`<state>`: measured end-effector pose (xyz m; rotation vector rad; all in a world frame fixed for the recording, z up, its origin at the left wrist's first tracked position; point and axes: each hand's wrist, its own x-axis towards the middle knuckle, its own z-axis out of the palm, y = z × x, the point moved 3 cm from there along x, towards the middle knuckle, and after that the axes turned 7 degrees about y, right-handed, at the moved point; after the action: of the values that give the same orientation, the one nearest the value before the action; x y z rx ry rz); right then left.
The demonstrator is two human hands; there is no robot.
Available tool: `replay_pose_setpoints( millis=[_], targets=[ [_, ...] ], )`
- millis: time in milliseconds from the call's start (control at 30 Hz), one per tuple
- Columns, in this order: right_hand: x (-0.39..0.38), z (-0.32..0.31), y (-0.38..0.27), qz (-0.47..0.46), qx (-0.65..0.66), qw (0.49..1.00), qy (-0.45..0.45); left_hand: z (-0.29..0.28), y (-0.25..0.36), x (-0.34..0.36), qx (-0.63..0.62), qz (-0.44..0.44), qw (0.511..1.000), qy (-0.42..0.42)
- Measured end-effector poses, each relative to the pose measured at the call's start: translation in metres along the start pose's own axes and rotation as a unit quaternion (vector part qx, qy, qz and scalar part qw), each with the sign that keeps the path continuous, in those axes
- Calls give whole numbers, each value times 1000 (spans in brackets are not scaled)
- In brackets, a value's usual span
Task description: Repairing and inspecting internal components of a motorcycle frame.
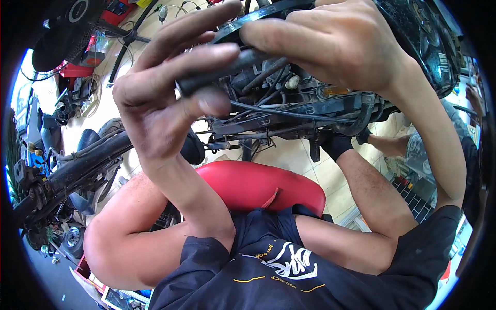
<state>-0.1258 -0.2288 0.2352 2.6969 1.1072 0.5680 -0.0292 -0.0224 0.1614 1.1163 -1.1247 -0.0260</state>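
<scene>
At the top, my left hand (155,103) is raised with its fingers loosely bent and spread apart around the end of a black tube (243,62); motion blurs them, and whether they touch it is unclear. My right hand (341,46) is closed, its curled fingers on a black metal part (253,18) with a shiny edge, just above the tube. Below both hands are cables, hoses and grimy black frame pieces (268,124) of a motorbike, with a black glossy body (418,41) at the right.
A red padded seat (248,181) lies between my bent legs. A long black bar (77,170) runs along the left. Red cases (88,59), a black stand (126,39), cords and small wheels surround me on the tiled floor (330,175). Another person's leg (387,144) shows at the right.
</scene>
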Motion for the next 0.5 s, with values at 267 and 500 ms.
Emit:
replay_pose_setpoints(
  millis=[267, 500],
  targets=[
    [11, 28, 14, -83, 55, 988, 117, 25, 24, 18, -61, -43, 997, -17],
    [8, 9, 4, 78, 96, 992, -20, 60, 44, 28, -36, -199, 960, 195]
  ],
)
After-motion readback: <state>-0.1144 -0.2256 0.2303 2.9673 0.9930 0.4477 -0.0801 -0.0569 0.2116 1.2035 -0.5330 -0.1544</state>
